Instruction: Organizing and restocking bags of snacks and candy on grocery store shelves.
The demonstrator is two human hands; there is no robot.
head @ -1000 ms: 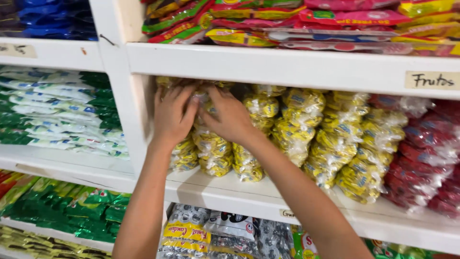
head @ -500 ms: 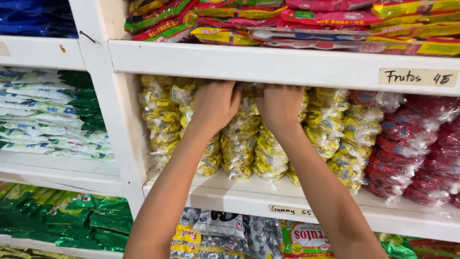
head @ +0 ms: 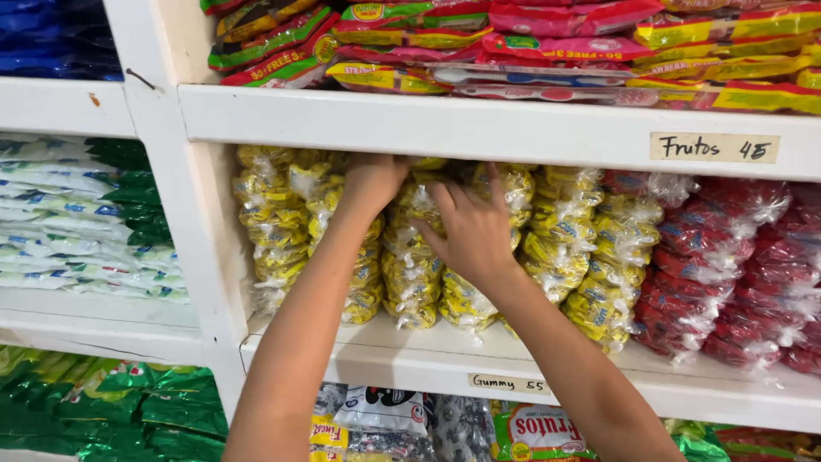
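**Shop shelving: both hands in the yellow candy bags**

White shelf (head: 445,355) is carrying standing bags, long axes upright. Left hand (head: 372,184) is curling closed on one yellow candy bag's (head: 363,274) top; right hand (head: 470,227), fingers spread, is pressing the neighbouring yellow bags (head: 462,299) just below. Roughly eight yellow bags, several red bags (head: 710,257) further right.

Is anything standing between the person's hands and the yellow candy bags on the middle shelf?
Nothing visible does. The left hand and right hand both rest directly on the yellow candy bags; the red candy bags hang off to the side.
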